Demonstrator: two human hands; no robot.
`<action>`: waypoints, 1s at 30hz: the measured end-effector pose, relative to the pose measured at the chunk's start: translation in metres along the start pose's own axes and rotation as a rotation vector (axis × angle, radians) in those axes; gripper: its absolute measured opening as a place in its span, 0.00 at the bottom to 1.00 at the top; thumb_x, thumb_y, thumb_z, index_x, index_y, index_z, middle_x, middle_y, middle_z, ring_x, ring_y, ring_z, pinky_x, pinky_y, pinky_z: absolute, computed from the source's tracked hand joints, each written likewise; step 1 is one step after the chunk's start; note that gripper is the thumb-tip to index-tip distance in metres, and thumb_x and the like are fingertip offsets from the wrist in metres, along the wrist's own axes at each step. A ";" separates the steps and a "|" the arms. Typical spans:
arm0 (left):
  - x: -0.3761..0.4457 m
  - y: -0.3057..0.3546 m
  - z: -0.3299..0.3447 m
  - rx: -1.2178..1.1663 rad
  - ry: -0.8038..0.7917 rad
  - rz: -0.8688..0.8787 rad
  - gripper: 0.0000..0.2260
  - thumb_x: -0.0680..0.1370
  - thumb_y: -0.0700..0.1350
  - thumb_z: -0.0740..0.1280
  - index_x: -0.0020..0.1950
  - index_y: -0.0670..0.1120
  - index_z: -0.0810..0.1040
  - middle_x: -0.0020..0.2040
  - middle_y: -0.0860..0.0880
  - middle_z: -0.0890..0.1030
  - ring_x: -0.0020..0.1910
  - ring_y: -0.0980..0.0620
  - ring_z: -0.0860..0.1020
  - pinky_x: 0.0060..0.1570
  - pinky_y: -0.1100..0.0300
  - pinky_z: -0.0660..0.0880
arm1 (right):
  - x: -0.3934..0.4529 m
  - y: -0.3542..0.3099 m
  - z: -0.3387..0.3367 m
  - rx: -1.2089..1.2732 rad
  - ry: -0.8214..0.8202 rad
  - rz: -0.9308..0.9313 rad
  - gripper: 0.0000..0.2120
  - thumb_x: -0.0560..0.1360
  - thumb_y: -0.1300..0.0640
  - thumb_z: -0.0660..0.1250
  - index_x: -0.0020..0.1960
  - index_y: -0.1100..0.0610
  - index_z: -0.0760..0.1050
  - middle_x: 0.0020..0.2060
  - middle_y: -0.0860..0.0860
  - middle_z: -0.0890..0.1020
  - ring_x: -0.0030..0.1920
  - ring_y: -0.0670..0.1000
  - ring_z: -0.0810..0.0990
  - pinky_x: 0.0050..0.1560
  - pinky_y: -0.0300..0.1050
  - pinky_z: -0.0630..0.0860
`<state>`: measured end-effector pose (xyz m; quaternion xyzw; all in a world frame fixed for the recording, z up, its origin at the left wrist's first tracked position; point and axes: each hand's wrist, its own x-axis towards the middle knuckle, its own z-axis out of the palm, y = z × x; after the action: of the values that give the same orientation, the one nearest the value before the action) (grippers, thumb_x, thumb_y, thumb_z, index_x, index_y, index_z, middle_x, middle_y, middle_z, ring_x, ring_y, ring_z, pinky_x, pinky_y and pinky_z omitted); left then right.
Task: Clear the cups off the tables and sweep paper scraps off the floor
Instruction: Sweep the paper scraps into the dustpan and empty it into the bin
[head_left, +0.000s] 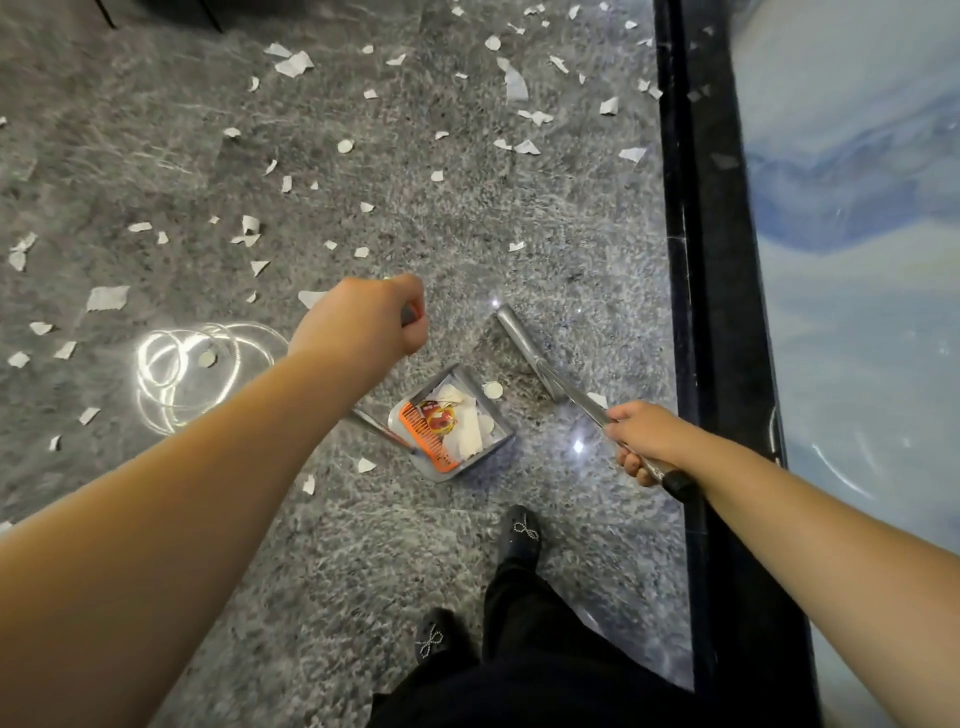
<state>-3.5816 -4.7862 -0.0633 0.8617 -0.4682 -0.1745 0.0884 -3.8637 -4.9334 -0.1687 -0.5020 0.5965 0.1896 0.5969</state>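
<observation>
Grey floor (156, 104) was strewn with paper scraps (293, 63), thickest toward its far edge. Left hand (366, 322) gripped the dustpan (457, 431) handle, right hand (647, 441) the broom (524, 340); short strokes toward the pan's mouth would likely work best.

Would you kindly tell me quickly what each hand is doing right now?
Left hand: fingers curled round the dustpan handle.
Right hand: grips the broom handle.

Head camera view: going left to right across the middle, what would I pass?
Light reflection on the floor → left hand → dustpan holding an orange comb → right hand on the broom handle → black strip → blue surface.
</observation>
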 end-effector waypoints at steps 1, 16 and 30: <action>0.006 0.001 0.002 0.011 -0.008 -0.003 0.04 0.77 0.47 0.66 0.43 0.51 0.74 0.34 0.50 0.79 0.33 0.48 0.77 0.33 0.53 0.78 | 0.005 -0.004 -0.005 -0.015 -0.004 -0.001 0.22 0.81 0.62 0.57 0.74 0.53 0.61 0.30 0.54 0.70 0.19 0.46 0.67 0.22 0.36 0.65; 0.023 -0.014 0.011 0.063 0.045 -0.055 0.10 0.76 0.51 0.68 0.39 0.57 0.69 0.28 0.58 0.71 0.27 0.58 0.70 0.24 0.65 0.60 | 0.027 -0.037 0.005 -0.257 -0.237 0.045 0.19 0.81 0.61 0.55 0.72 0.55 0.61 0.29 0.54 0.70 0.21 0.47 0.67 0.23 0.36 0.66; 0.018 -0.023 0.001 -0.020 0.025 -0.009 0.04 0.75 0.50 0.70 0.43 0.53 0.76 0.32 0.52 0.80 0.32 0.48 0.78 0.31 0.57 0.75 | -0.027 -0.012 0.002 -0.047 -0.165 0.040 0.17 0.81 0.58 0.59 0.69 0.49 0.65 0.31 0.53 0.72 0.21 0.45 0.68 0.21 0.36 0.66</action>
<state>-3.5551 -4.7892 -0.0752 0.8650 -0.4615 -0.1689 0.1019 -3.8587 -4.9271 -0.1404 -0.4868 0.5506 0.2560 0.6280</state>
